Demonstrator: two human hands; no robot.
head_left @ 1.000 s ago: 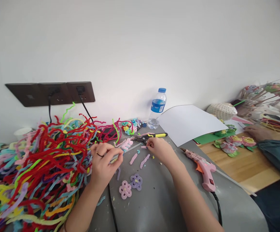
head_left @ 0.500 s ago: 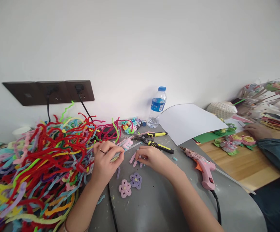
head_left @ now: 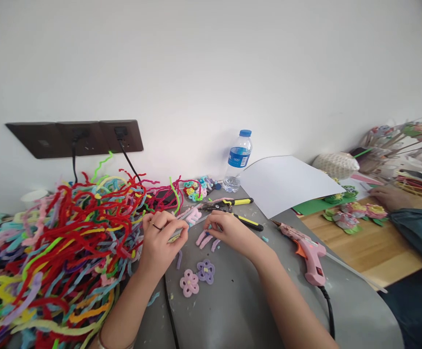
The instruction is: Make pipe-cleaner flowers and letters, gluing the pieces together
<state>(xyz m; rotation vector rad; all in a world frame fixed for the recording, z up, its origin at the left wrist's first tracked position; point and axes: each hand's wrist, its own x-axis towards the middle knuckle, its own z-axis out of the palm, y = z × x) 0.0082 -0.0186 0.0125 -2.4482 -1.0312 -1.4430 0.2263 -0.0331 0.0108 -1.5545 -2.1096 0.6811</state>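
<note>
My left hand (head_left: 163,242), a ring on one finger, is closed in a pinch beside the heap of pipe cleaners. What lies between its fingertips is too small to make out, though a bit of blue shows there. Across a small gap, my right hand (head_left: 229,233) also has its fingertips pinched together, hiding whatever they hold. Just below its fingers lie short pink pipe cleaner pieces (head_left: 206,241). Nearer to me are a pink pipe cleaner flower (head_left: 189,283) and a purple one (head_left: 205,271). Yellow-and-black pliers (head_left: 247,222) rest behind my right hand.
A large tangle of colourful pipe cleaners (head_left: 87,232) covers the left side. A water bottle (head_left: 238,162) stands by the wall near white paper (head_left: 287,184). On the right lies a pink glue gun (head_left: 305,252) with its cord. Another person's sleeve (head_left: 416,235) is at far right.
My right hand has risen slightly away from the pink pieces, which show more now. My left hand stays almost where it was, still pinched.
</note>
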